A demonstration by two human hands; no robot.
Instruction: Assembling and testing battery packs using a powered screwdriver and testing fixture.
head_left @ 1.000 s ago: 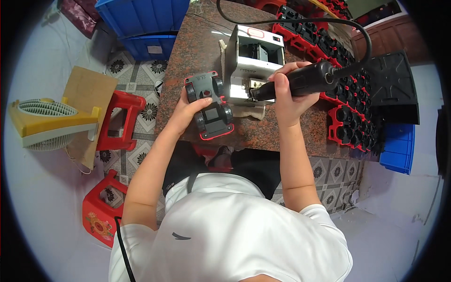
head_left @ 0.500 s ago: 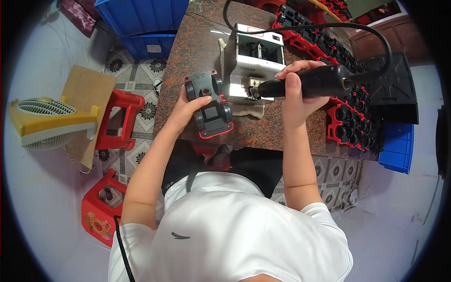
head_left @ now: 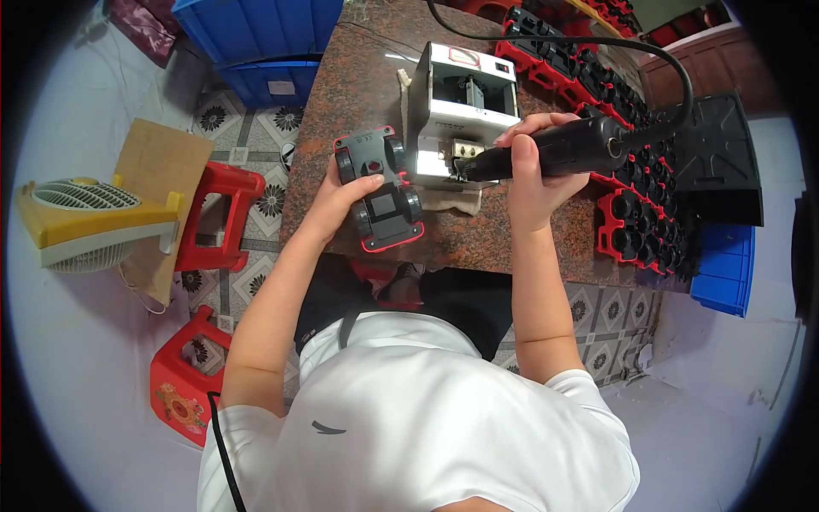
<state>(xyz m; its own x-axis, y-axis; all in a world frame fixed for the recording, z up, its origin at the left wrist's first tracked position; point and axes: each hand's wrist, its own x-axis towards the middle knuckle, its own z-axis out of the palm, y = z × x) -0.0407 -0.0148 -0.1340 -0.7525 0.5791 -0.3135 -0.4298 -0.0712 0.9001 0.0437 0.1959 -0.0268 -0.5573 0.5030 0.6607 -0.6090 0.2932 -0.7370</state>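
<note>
My left hand grips a black toy car chassis with red edging, holding it at the table's near edge with its underside and black wheels facing up. My thumb lies across its middle. In my right hand is a black electric screwdriver, held nearly level and pointing left. Its tip is at the front of a white screw feeder, by a small metal block. Whether a screw is on the tip is too small to tell.
The speckled stone table has a cloth under the feeder. Rows of red-and-black toy car parts line the right side. Blue crates stand back left, a red stool and yellow fan at left. The screwdriver's cable arcs overhead.
My right hand has brought the screwdriver slightly left, its tip closer in against the feeder's front, and the cable has shifted along with it. My left hand and the chassis stay in place.
</note>
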